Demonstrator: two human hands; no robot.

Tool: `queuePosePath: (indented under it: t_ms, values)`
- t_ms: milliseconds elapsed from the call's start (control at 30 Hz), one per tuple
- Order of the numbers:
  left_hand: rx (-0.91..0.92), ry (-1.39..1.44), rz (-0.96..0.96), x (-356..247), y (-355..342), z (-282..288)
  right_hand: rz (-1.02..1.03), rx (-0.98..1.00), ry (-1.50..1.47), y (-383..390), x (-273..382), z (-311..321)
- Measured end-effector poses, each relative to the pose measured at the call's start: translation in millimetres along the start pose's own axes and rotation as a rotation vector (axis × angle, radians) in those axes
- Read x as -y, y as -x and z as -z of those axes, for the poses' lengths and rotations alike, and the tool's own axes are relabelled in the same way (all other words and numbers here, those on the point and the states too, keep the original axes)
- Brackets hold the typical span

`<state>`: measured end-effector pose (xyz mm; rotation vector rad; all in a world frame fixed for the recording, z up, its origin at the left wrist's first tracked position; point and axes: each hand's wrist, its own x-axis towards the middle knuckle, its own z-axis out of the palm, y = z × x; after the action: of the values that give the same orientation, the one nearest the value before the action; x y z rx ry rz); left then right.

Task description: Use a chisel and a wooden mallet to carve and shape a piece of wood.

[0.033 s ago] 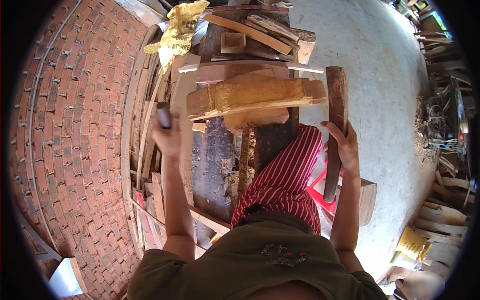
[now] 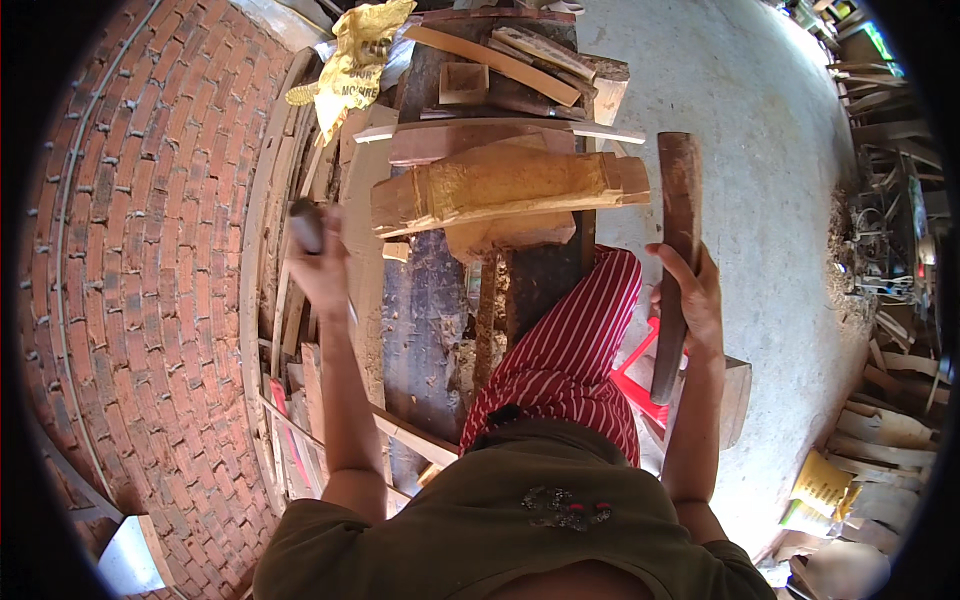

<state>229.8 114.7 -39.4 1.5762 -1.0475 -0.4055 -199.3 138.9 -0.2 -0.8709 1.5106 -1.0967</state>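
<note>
Left hand, grasping a dark handle, has shifted slightly outward; the right hand grips a dark wooden bar. The yellowish block lies crosswise over the worktop, apart from both hands, its middle face seemingly worked; what remains cannot be judged.

Club: wd (matt fin.)
</note>
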Motion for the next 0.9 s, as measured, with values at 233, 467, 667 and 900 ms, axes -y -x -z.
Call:
queuePosePath:
  t_ms: [233, 467, 667, 900]
  values:
    - [-0.015, 0.781, -0.182, -129, -31, -40, -0.006, -0.125, 0.037, 33, 9, 27]
    - [0.233, 0.817, -0.126, -102, -24, -117, 0.045, -0.172, -0.027, 53, 4, 34]
    - [0.315, 0.787, -0.118, -87, -20, -125, -0.035, -0.196, 0.086, 58, -8, 37]
    - [0.451, 0.822, -0.178, -86, -28, -124, -0.007, -0.064, 0.072, 48, 12, 2]
